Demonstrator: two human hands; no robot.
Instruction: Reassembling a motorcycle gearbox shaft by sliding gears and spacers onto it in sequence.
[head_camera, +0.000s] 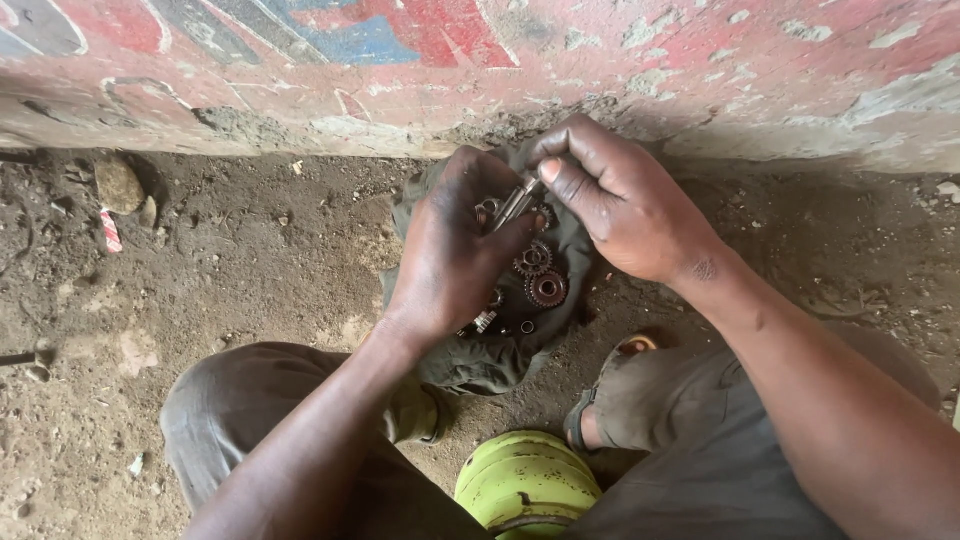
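Note:
A dark green cloth (470, 360) lies on the dirt ground against a painted wall, with several small gears (540, 275) and metal parts on it. My left hand (450, 250) and my right hand (620, 195) meet above the cloth. Both pinch a short shiny metal shaft (517, 200), the right fingertips on its upper end, the left fingers around its lower end. The palm of my left hand hides part of the cloth and the parts under it.
A worn wall (480, 70) with red, blue and white paint runs along the top. A yellow-green rounded container (525, 485) sits between my knees. A stone (118, 185) and a red-and-white striped scrap (110, 231) lie at the left on the dirt.

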